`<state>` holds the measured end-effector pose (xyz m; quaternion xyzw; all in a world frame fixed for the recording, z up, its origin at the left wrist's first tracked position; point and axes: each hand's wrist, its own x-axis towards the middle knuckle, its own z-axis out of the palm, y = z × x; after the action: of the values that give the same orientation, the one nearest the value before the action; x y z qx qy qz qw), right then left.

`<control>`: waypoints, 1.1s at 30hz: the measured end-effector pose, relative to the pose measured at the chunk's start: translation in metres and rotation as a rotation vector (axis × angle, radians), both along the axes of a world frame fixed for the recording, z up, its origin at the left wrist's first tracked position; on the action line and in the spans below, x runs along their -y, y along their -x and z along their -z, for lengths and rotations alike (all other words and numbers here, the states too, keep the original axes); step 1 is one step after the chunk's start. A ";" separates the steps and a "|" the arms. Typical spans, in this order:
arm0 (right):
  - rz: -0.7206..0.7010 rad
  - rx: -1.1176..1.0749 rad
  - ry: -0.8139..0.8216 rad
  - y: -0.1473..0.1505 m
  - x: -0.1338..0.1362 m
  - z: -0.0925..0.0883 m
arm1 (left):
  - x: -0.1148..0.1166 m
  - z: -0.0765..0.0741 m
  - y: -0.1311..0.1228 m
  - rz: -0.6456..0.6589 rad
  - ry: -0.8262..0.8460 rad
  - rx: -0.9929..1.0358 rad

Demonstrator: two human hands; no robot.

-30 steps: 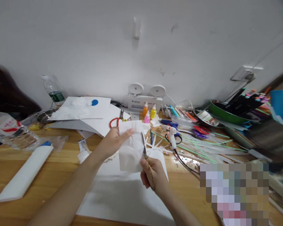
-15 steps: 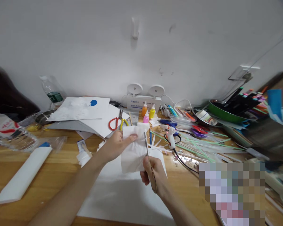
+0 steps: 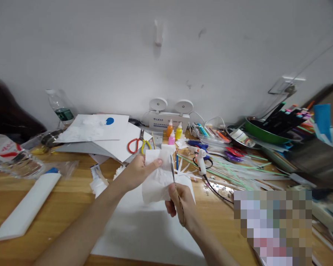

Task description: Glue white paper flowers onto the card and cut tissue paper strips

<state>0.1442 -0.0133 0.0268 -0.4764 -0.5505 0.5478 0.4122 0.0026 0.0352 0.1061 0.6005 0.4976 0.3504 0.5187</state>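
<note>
"What's in hand, from the left?"
"Over the worktop [image 3: 69, 195], the left hand [image 3: 138, 170] pinching the tissue [image 3: 155, 189], thumb on top, white sheet [image 3: 144, 236] beneath; then scissors [image 3: 172, 170] along the tissue's right edge, the right hand [image 3: 185, 200] wrapped round their near end"
"So, cutting?"
"Trimming that edge, I'd judge, though I can't tell whether the scissors are biting"
"And the next move?"
"It would call for a taut edge, with the left hand well clear"
</note>
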 end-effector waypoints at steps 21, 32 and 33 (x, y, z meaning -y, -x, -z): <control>0.039 0.001 0.087 0.002 -0.002 -0.004 | 0.002 -0.002 -0.001 -0.046 0.016 -0.004; 0.003 0.026 0.062 0.001 -0.001 -0.003 | 0.000 0.000 0.002 -0.032 -0.013 0.011; 0.003 0.030 0.048 0.001 0.000 -0.004 | 0.000 0.000 0.001 -0.027 -0.007 0.019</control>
<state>0.1434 -0.0133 0.0311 -0.4951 -0.5428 0.5529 0.3931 0.0013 0.0352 0.1058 0.5923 0.4993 0.3648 0.5165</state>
